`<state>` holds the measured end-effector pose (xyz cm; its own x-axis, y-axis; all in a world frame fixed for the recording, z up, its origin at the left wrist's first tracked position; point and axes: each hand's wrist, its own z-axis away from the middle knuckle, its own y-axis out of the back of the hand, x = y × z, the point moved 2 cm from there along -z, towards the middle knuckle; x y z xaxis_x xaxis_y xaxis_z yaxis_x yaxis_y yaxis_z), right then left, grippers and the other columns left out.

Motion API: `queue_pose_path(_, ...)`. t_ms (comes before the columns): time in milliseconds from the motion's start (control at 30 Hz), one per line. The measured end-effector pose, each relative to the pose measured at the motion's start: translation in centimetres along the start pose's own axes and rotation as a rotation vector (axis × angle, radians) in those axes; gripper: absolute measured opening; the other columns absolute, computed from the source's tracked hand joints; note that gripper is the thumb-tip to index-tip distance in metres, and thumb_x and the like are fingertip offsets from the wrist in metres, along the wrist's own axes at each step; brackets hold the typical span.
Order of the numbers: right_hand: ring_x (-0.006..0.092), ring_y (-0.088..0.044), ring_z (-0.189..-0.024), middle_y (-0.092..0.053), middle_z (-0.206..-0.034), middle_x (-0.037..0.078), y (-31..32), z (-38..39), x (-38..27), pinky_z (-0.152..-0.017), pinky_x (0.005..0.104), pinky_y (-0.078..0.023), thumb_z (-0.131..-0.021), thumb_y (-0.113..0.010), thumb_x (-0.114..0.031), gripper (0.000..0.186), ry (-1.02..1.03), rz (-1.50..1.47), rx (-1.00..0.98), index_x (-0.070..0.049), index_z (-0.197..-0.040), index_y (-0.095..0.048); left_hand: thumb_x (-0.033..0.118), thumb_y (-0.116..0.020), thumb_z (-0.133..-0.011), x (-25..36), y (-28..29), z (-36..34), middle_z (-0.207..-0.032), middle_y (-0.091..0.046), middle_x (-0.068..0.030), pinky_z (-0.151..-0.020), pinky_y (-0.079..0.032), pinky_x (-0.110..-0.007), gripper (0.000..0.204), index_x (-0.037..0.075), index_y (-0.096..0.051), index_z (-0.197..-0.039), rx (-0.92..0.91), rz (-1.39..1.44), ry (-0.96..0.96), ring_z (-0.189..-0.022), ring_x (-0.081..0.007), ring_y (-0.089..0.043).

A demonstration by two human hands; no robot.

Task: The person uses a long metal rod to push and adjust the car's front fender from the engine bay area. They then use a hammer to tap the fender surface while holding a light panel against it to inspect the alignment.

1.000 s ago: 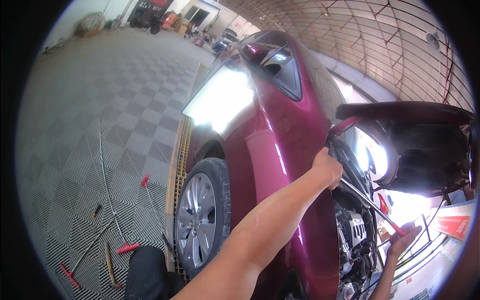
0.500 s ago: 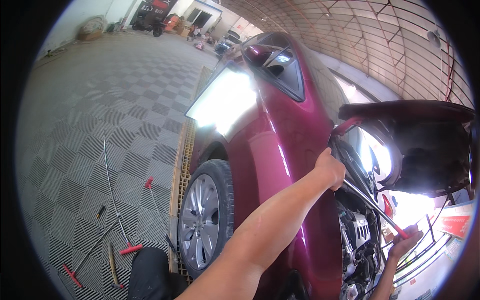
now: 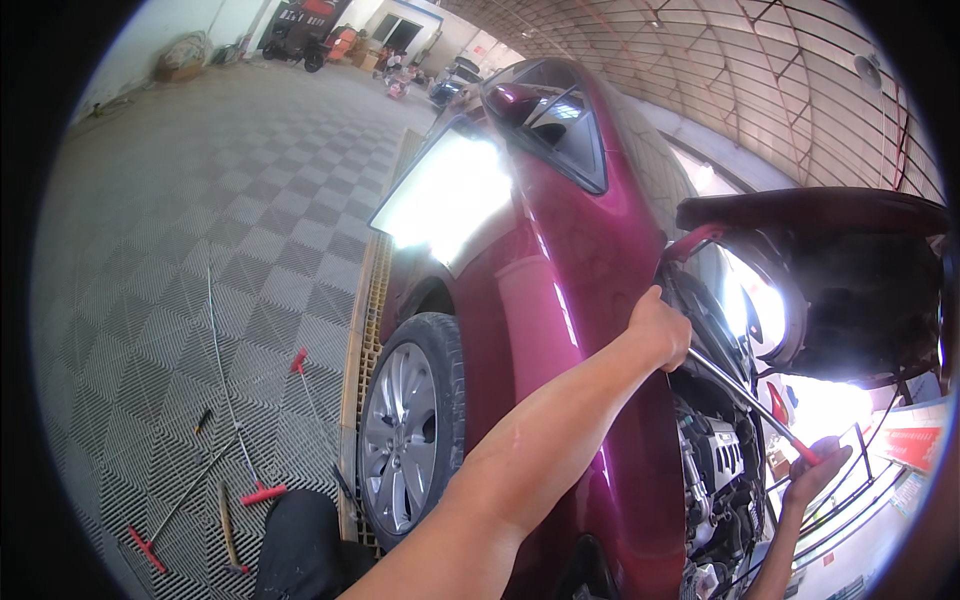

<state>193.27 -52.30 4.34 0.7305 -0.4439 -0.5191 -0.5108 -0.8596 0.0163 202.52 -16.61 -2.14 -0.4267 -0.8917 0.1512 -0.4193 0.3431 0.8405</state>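
My left hand (image 3: 660, 330) is closed around a long steel rod (image 3: 736, 386) at the top edge of the maroon car's front fender (image 3: 625, 480), partly hiding the rod's upper end. At lower right my right hand (image 3: 815, 470) grips the red handle (image 3: 802, 448) on that rod. Beside and below the rod is the exposed engine bay (image 3: 712, 500). The raised hood (image 3: 855, 295) hangs over the right side, and the alloy front wheel (image 3: 410, 420) is left of my forearm. A bright white panel (image 3: 450, 185) with a dark edge stands against the car's side.
Red-handled rods (image 3: 262, 494), a wooden-handled tool (image 3: 226, 520) and a small black tool (image 3: 204, 420) lie on the grey tiled floor beside a yellow grating strip (image 3: 372, 290). My dark-clothed leg (image 3: 295, 545) is at the bottom. A black three-wheeler (image 3: 290, 35) is in the back.
Both hands keep their grip on the rod, with a small upward shift of the right hand since half a second ago. The view has moved slightly; little else differs.
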Motion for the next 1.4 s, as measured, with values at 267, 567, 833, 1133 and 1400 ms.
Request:
queue_pose_path(267, 0.0058, -0.024, -0.039, -0.028, -0.054, -0.006, -0.5, -2.4, 0.9, -0.035, 0.0227, -0.016, -0.103, -0.025, -0.065, 0.058, -0.06, -0.089, -0.062, -0.018, -0.071, -0.035, 0.019, -0.067, -0.078, 0.1, -0.5, -0.3, -0.095, -0.076, -0.0099, -0.104, -0.035, -0.041, 0.015, 0.014, -0.077, -0.087, 0.091, 0.069, 0.046, -0.095, -0.0252, -0.071)
queue_pose_path(567, 0.0058, -0.024, -0.039, -0.029, -0.055, -0.006, 1.1, -2.6, 1.9, -0.034, 0.0237, -0.016, -0.102, -0.024, -0.068, 0.059, 0.001, -0.028, -0.024, -0.018, -0.072, -0.035, 0.02, -0.065, -0.08, 0.5, 0.1, -0.1, -0.095, -0.076, -0.0097, -0.1, -0.036, -0.038, 0.014, 0.014, -0.077, -0.086, 0.054, 0.057, 0.018, -0.093, -0.0247, -0.072)
queue_pose_path(833, 0.0053, -0.027, -0.045, -0.03, -0.06, -0.006, -0.1, -2.1, 1.0, -0.039, 0.024, -0.016, -0.102, -0.021, -0.067, 0.059, -0.09, -0.06, -0.052, -0.018, -0.073, -0.036, 0.024, -0.063, -0.084, 0.0, -0.7, -0.6, -0.096, -0.076, -0.0101, -0.096, -0.037, -0.039, 0.017, 0.014, -0.077, -0.087, 0.139, 0.04, 0.034, -0.092, -0.0252, -0.072)
queue_pose_path(1133, 0.0061, -0.029, -0.046, -0.031, -0.061, -0.005, 0.3, -2.1, 1.6, -0.04, 0.0238, -0.02, -0.104, -0.02, -0.065, 0.06, 0.044, 0.042, 0.006, -0.016, -0.073, -0.037, 0.021, -0.064, -0.084, 0.1, -1.1, -0.8, -0.09, -0.076, -0.0089, -0.101, -0.037, -0.039, 0.015, 0.013, -0.076, -0.083, 0.149, 0.037, 0.041, -0.09, -0.025, -0.072)
queue_pose_path(1400, 0.0047, -0.028, -0.046, -0.031, -0.062, -0.005, -0.5, -0.7, 0.6, -0.04, 0.0223, -0.019, -0.103, -0.023, -0.067, 0.06, 0.052, 0.012, 0.011, -0.016, -0.072, -0.037, 0.019, -0.067, -0.08, 0.2, -0.2, -0.1, -0.09, -0.076, -0.0086, -0.104, -0.036, -0.037, 0.011, 0.014, -0.076, -0.083, 0.085, 0.03, 0.051, -0.089, -0.0248, -0.072)
